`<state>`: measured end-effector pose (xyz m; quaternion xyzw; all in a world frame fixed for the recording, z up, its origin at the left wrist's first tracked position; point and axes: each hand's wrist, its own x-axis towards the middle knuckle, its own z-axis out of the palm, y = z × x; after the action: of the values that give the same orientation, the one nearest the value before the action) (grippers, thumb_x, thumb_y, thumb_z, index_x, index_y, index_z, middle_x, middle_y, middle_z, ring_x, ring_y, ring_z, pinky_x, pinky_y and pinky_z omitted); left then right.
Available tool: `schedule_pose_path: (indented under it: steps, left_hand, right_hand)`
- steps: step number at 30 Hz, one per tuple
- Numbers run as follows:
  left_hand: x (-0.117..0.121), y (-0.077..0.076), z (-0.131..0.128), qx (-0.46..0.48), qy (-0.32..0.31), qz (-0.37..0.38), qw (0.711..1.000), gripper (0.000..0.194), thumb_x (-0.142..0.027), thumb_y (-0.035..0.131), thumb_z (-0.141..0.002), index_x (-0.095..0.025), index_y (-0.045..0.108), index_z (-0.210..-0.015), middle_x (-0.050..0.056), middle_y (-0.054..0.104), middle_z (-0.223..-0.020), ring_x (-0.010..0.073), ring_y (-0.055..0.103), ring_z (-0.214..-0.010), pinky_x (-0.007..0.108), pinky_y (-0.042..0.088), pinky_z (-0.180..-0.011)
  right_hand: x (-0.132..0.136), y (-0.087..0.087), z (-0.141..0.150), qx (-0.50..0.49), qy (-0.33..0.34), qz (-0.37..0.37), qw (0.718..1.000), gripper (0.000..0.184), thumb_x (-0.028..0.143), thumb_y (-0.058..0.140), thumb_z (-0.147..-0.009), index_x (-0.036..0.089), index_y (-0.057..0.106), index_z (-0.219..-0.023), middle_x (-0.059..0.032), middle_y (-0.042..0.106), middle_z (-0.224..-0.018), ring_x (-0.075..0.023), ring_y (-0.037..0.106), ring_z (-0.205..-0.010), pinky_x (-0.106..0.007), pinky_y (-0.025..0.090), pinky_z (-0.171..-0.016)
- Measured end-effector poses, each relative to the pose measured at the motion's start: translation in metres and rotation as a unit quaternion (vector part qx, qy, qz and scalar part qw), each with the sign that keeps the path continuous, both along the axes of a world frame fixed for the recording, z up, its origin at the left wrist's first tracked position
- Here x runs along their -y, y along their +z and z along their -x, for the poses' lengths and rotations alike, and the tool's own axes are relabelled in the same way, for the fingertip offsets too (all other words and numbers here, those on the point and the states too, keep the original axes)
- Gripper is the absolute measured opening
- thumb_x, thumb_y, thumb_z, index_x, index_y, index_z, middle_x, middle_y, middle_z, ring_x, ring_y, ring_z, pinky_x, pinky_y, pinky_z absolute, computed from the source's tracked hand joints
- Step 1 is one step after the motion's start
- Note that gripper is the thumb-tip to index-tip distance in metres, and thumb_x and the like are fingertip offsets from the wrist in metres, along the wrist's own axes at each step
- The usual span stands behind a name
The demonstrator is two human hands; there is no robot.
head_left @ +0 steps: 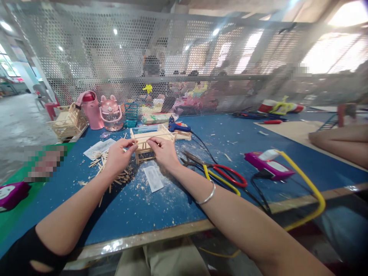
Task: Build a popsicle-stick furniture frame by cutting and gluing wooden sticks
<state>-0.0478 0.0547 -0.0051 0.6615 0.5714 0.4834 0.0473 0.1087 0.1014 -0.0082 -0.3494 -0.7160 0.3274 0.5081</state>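
Note:
A small frame model [146, 155] built from pale wooden sticks stands on the blue table in front of me. My left hand [118, 156] is at its near left side, thumb and forefinger pinched at the front rail. My right hand [166, 154] pinches the same rail farther right, with a silver bangle on that wrist. The fingertips cover what exactly lies between them. Loose thin wooden sticks [122, 178] are heaped beside and under my left hand. A small white paper packet [153, 178] lies just below the model.
Pliers with red handles [230, 174], a yellow-handled tool [222, 182] and a purple power socket [268, 165] with cables lie to the right. Behind the model are a blue glue gun [179, 127] and pink bottles [111, 115]. A perforated metal screen [115, 69] borders the back. Another person's arm [339, 140] rests at far right.

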Motion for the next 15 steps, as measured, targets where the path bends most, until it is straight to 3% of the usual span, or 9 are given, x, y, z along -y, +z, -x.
schedule_pose_path:
  steps: [15]
  left_hand:
    - [0.002,0.0009,-0.0034,0.002,-0.014,0.003,1.0,0.02,-0.028,0.051,-0.079,-0.017,0.065,-0.088,0.004,0.067,-0.086,0.0175,0.059,-0.081,0.031,0.044,-0.079]
  right_hand:
    - [0.0006,-0.0013,0.0002,0.007,-0.014,0.012,1.0,0.026,0.034,0.049,-0.076,0.014,0.066,-0.077,0.0004,0.059,-0.064,-0.012,0.049,-0.06,-0.022,0.036,-0.057]
